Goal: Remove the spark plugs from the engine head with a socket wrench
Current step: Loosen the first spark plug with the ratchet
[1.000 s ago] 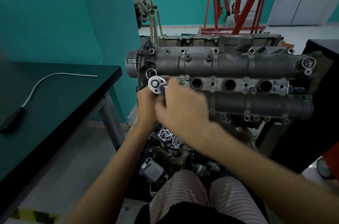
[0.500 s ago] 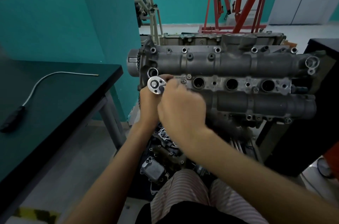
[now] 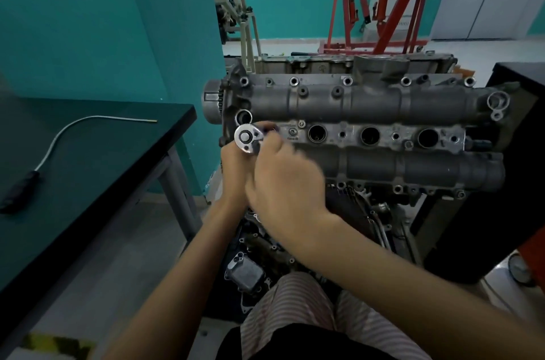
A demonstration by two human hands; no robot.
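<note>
Since the picture half a second back, little has changed: both hands stay bunched at the left end of the engine head [image 3: 368, 106], and the ratchet head of the socket wrench [image 3: 248, 138] has barely shifted. The left hand [image 3: 236, 163] is curled around the wrench just below its round chrome head, which sticks up above the fingers. The right hand [image 3: 287, 180] lies beside and partly over the left, fingers bent toward the wrench; motion blur hides whether they actually clasp it. To the right of the grip, three spark plug wells [image 3: 370, 135] stand in a row, dark inside, their contents unreadable. The well under the wrench is hidden by the hands.
</note>
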